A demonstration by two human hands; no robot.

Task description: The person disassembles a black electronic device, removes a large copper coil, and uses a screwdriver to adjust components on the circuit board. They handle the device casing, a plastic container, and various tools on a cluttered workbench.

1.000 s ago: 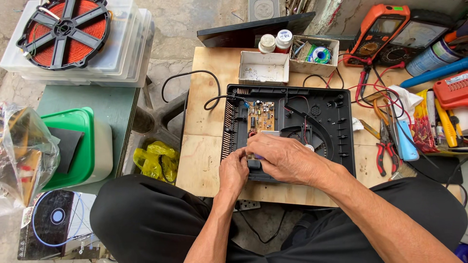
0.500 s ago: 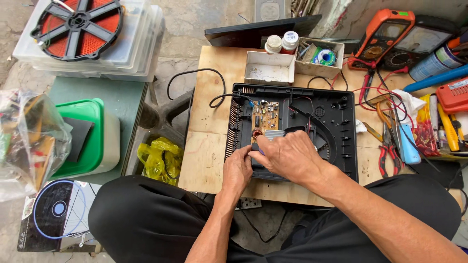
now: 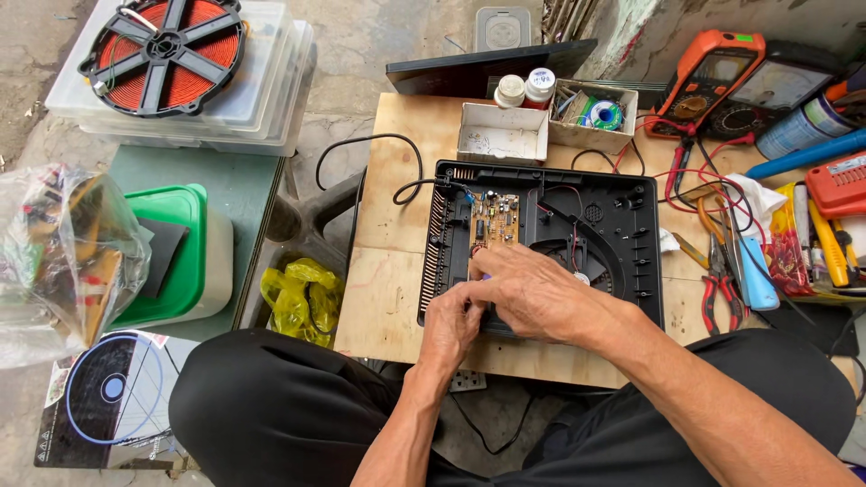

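Note:
A black opened appliance housing (image 3: 622,225) lies on a wooden board (image 3: 397,216), with a brown circuit board (image 3: 494,221) inside at its left and a round fan recess to the right. My left hand (image 3: 451,325) and my right hand (image 3: 532,293) meet over the housing's front left edge, fingers bunched together on a small part there. What they pinch is hidden under the fingers. A black power cord (image 3: 379,149) loops off the housing's back left corner.
Two multimeters (image 3: 713,86), pliers (image 3: 722,289), screwdrivers and cans crowd the board's right side. Small white boxes (image 3: 501,135) and jars stand at the back. A red-and-black coil (image 3: 162,45) lies on plastic bins at left, near a green-lidded tub (image 3: 171,252) and yellow bag (image 3: 298,293).
Both hands stay at the housing's front edge, fingers shifting slightly. The view has drifted, so the scene sits a little further right and lower in the frame.

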